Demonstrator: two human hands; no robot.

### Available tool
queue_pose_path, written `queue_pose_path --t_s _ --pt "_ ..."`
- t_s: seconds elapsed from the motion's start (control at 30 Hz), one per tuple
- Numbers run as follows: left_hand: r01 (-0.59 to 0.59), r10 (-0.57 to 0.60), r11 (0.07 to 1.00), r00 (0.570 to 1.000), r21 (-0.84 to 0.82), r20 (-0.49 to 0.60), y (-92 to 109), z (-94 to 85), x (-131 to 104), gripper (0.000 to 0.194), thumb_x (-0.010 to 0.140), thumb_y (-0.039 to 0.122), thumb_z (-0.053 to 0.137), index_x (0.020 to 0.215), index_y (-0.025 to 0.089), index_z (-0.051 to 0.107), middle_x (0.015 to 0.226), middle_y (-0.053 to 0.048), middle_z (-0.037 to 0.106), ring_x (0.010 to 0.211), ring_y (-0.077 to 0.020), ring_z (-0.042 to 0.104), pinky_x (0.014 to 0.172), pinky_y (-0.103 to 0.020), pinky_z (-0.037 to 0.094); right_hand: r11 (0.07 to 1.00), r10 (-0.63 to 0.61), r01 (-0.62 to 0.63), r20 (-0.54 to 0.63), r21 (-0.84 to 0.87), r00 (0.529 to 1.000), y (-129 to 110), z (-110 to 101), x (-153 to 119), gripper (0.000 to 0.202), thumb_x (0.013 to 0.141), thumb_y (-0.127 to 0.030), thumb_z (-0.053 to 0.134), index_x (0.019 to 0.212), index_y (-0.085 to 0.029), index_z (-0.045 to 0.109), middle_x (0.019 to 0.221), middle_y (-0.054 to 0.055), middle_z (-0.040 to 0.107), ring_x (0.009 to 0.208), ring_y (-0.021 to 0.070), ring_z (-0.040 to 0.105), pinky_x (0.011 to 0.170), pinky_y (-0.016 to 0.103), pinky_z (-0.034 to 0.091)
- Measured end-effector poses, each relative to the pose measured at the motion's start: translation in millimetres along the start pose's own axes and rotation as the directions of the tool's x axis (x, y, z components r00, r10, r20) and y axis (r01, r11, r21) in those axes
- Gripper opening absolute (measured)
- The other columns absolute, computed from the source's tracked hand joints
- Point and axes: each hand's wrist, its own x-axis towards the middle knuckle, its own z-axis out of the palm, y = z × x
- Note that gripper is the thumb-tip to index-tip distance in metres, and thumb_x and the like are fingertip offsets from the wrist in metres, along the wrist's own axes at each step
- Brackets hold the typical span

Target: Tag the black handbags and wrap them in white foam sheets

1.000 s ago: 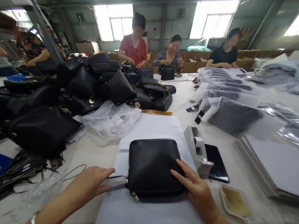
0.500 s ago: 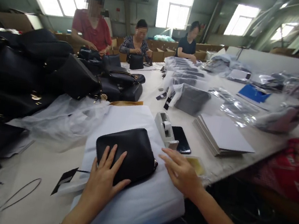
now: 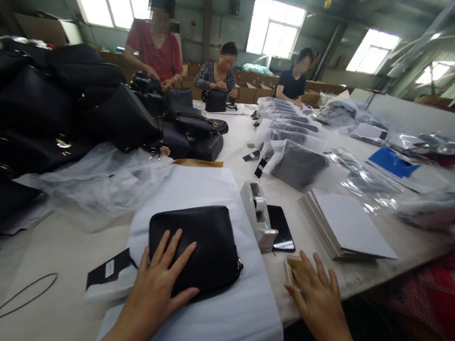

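A small black bag (image 3: 212, 237) lies flat on sheets of white tissue paper (image 3: 247, 318) in front of me. My left hand (image 3: 163, 275) rests on its lower left part, fingers spread. A black hang tag (image 3: 110, 268) sticks out to the left of that hand. My right hand (image 3: 315, 294) is off the bag, over a small shallow box (image 3: 290, 266) with something yellowish in it; its fingers are apart and partly cover the box. Beyond the bag's right side stand a white tape dispenser (image 3: 257, 215) and a black phone (image 3: 282, 228).
A heap of black handbags (image 3: 57, 103) fills the left side, with crumpled clear plastic (image 3: 99, 185) before it. To the right are a stack of white boards (image 3: 348, 224), wrapped bags (image 3: 300, 165) in a row and a blue piece (image 3: 393, 162). Several people work across the table.
My right hand has moved right and toward me, from beside the bag to the small box. My left hand stays on the bag. The whole view has shifted slightly.
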Motion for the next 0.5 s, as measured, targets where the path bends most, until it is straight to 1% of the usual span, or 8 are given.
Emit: queue_pose_path --t_s 0.07,0.13,0.2,0.27,0.33,0.37,0.43,0.5 --pt "0.01 -0.01 1.0 1.0 -0.006 -0.005 -1 0.7 0 0.089 0.077 0.04 0.074 0.154 0.035 0.031 0.163 -0.013 0.024 0.147 -0.044 0.025 0.105 -0.071 0.033 0.999 -0.013 0.017 -0.084 0.045 0.996 1 -7 16 0.03 0.097 -0.04 0.05 0.103 -0.025 0.075 0.145 0.009 0.053 0.137 0.0414 0.041 0.106 0.068 0.037" --pt "0.021 -0.021 1.0 1.0 -0.004 0.0 -1 1.9 0 0.091 0.076 0.038 0.075 0.154 0.036 0.029 0.164 -0.011 0.023 0.147 -0.0436 0.025 0.106 -0.071 0.034 0.988 -0.017 0.048 -0.21 0.145 0.978 -4 -23 47 0.023 0.096 -0.035 0.054 0.103 -0.026 0.074 0.138 0.008 0.06 0.133 0.0365 0.048 0.109 0.06 0.039" --pt "0.024 -0.024 1.0 1.0 -0.007 0.011 -2 3.0 0 0.095 0.074 0.037 0.076 0.155 0.037 0.027 0.164 -0.011 0.022 0.147 -0.0438 0.025 0.106 -0.071 0.034 0.955 -0.017 0.108 -0.31 0.278 0.951 -17 -40 89 0.017 0.094 -0.03 0.059 0.105 -0.027 0.071 0.13 0.006 0.065 0.128 0.0311 0.054 0.11 0.051 0.043" --pt "0.02 -0.019 1.0 1.0 -0.017 0.019 -2 3.5 0 0.099 0.072 0.037 0.078 0.155 0.038 0.024 0.164 -0.011 0.021 0.146 -0.0449 0.025 0.105 -0.073 0.035 0.894 -0.023 0.168 -0.333 0.416 0.943 -36 -48 138 0.011 0.093 -0.029 0.061 0.101 -0.026 0.069 0.125 0.006 0.066 0.123 0.0279 0.058 0.106 0.044 0.046" --pt "0.023 -0.023 0.999 0.999 -0.025 0.029 -4 3.6 0 0.101 0.071 0.038 0.079 0.156 0.039 0.023 0.164 -0.01 0.019 0.146 -0.0459 0.025 0.104 -0.074 0.035 0.827 -0.059 0.206 -0.285 0.523 0.957 -61 -43 191 0.008 0.094 -0.031 0.06 0.093 -0.026 0.066 0.118 0.006 0.068 0.114 0.0256 0.063 0.101 0.041 0.049" --pt "0.023 -0.022 0.999 0.999 -0.026 0.038 -5 3.9 0 0.102 0.071 0.039 0.079 0.156 0.039 0.022 0.164 -0.01 0.018 0.146 -0.0464 0.025 0.103 -0.074 0.036 0.806 -0.091 0.202 -0.221 0.557 0.971 -74 -35 217 0.009 0.095 -0.032 0.059 0.092 -0.025 0.065 0.116 0.005 0.069 0.109 0.0245 0.064 0.097 0.039 0.05" --pt "0.017 -0.015 1.0 0.998 -0.023 0.06 -8 6.1 0 0.106 0.07 0.041 0.08 0.156 0.039 0.019 0.164 -0.011 0.017 0.145 -0.0478 0.025 0.102 -0.075 0.038 0.819 -0.158 0.164 -0.059 0.55 0.986 -99 -10 267 0.01 0.095 -0.033 0.059 0.094 -0.024 0.064 0.111 0.005 0.069 0.099 0.0228 0.066 0.092 0.037 0.05" --pt "-0.002 0.003 1.0 0.996 -0.012 0.087 -12 11.2 -1 0.111 0.068 0.046 0.081 0.157 0.039 0.015 0.164 -0.012 0.017 0.145 -0.0491 0.026 0.1 -0.076 0.04 0.873 -0.175 0.097 0.121 0.479 0.977 -121 20 310 0.019 0.095 -0.038 0.059 0.104 -0.022 0.063 0.112 0.007 0.068 0.1 0.0226 0.065 0.092 0.036 0.048"
